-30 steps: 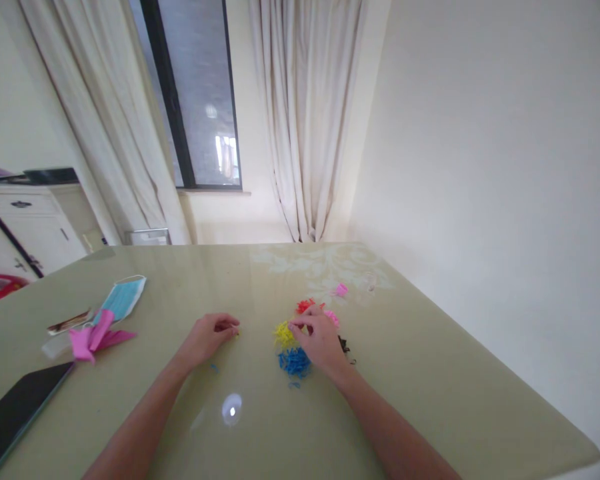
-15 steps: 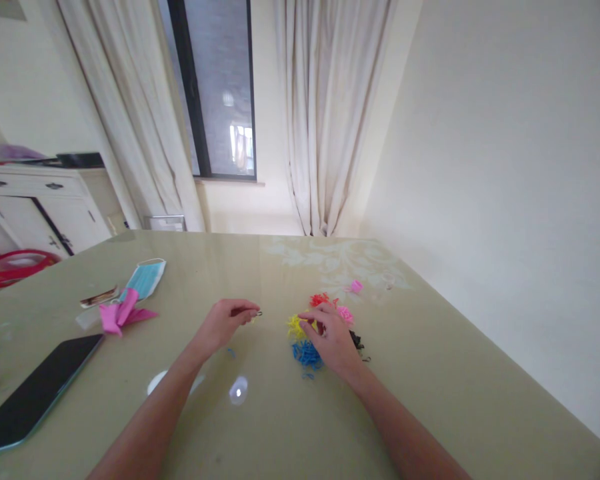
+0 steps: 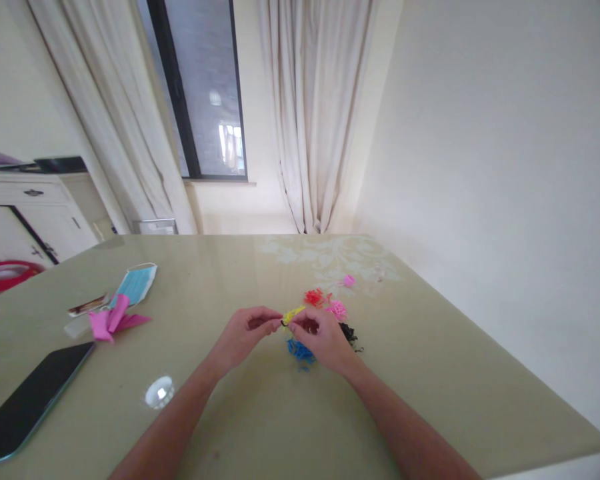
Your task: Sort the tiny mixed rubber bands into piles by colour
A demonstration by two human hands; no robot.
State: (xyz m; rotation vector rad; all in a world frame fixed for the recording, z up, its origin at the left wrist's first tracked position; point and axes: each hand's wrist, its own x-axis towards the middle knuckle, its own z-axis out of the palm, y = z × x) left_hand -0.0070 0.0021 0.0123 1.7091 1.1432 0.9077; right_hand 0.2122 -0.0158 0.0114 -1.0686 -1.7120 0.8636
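My left hand (image 3: 247,333) pinches a small black rubber band (image 3: 284,324) between thumb and forefinger. At the band's other side my right hand (image 3: 323,337) closes in a pinch, its fingertips almost touching those of my left. Right behind the fingers lies a pile of yellow rubber bands (image 3: 293,313), partly covered. Blue rubber bands (image 3: 299,351) are heaped just below my right hand. Beyond it are red rubber bands (image 3: 314,297) and pink ones (image 3: 337,309), while black rubber bands (image 3: 349,333) lie to its right, partly hidden.
A dark tablet-like device (image 3: 35,400) lies at the left of the table (image 3: 260,427). Near it are folded pink paper (image 3: 113,321), a blue face mask (image 3: 137,283) and a brown strip (image 3: 87,305). A pink piece (image 3: 349,281) sits farther back. The wall (image 3: 505,200) is at the right.
My left hand has moved right with the small band, up to the yellow pile. My right hand has shifted slightly left and its fingers have closed to a pinch beside the band.
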